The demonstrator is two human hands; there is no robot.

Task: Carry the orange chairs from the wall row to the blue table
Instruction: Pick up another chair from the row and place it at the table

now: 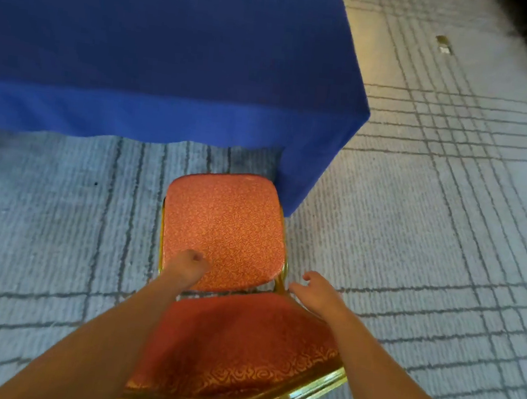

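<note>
Left hand, right hand reach over chair by blue table.

Even indoor light, soft motion blur, wide-angle bending at edges

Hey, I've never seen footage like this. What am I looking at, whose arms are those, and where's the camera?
No machine here: one camera sits on a person's head, looking down, so the bare arms are the wearer's own. Below is an orange chair with a gold frame, over grey carpet, its seat towards the blue table. The right hand is open beside the backrest, holding nothing. The left hand has curled fingers at the other side; whether it grips the frame is hidden.
</note>
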